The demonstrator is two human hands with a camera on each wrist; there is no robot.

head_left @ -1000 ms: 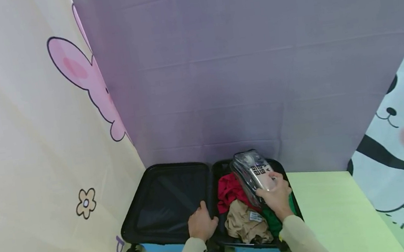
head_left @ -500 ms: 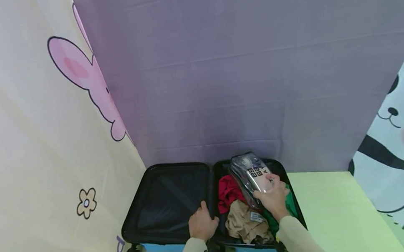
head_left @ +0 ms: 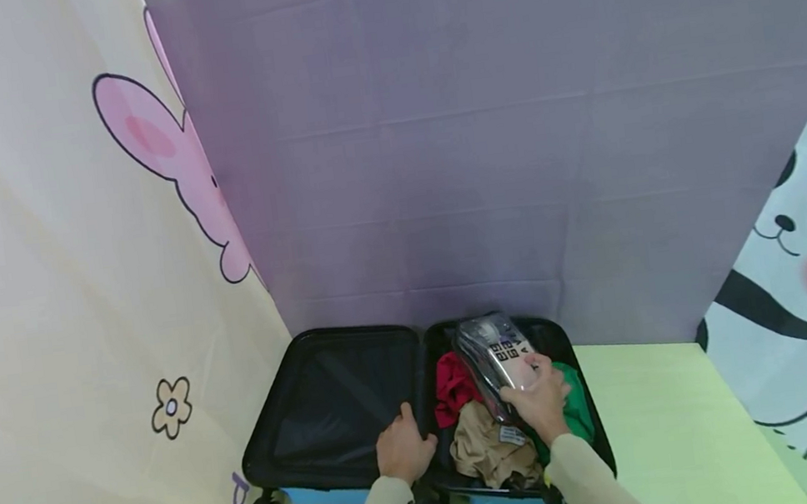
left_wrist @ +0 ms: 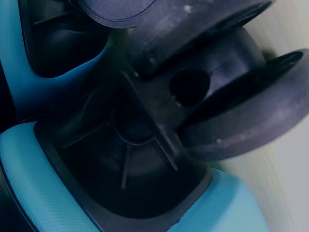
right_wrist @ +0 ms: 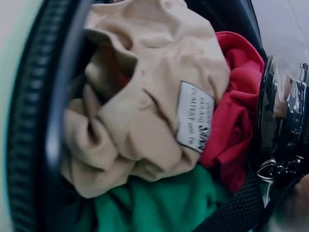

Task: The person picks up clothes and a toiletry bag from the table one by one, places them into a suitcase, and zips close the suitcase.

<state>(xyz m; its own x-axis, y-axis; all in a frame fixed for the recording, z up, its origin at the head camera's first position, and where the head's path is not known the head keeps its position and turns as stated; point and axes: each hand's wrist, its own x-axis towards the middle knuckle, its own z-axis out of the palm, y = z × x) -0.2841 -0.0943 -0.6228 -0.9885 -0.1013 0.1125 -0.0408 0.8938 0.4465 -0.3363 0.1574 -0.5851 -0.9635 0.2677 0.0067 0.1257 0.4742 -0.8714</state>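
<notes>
Backdrop [head_left: 419, 132], grey-purple, hung behind everything; before it we list one pale green surface [head_left: 682, 428] bearing one suitcase, blue outside, black within, laid open. Its left half [head_left: 338, 394] lies flat beside its right half [head_left: 554, 339], and everything packed that we can count sits in the latter. Cloths, three, crumpled rather than folded: tan cloth [head_left: 484, 448] toward the near side, red cloth [head_left: 454, 389] beyond it, green cloth [head_left: 578, 407] to the right. Clear bag [head_left: 489, 351], dark-edged, printed with black lettering: slanted within the right half, toward its far end, beside the red cloth. Right hand [head_left: 539, 408] holds the bag's near end between thumb and fingers; left hand [head_left: 403, 447] rests at the left half's inner edge — its grip we cannot tell. Wheels [left_wrist: 246, 130], black; label [right_wrist: 195, 116], white, on the tan cloth. As to progress, we judge the cloths placed and the bag within the case's bounds but not yet let go — its final lie unsettled, and the two halves not yet brought together.
</notes>
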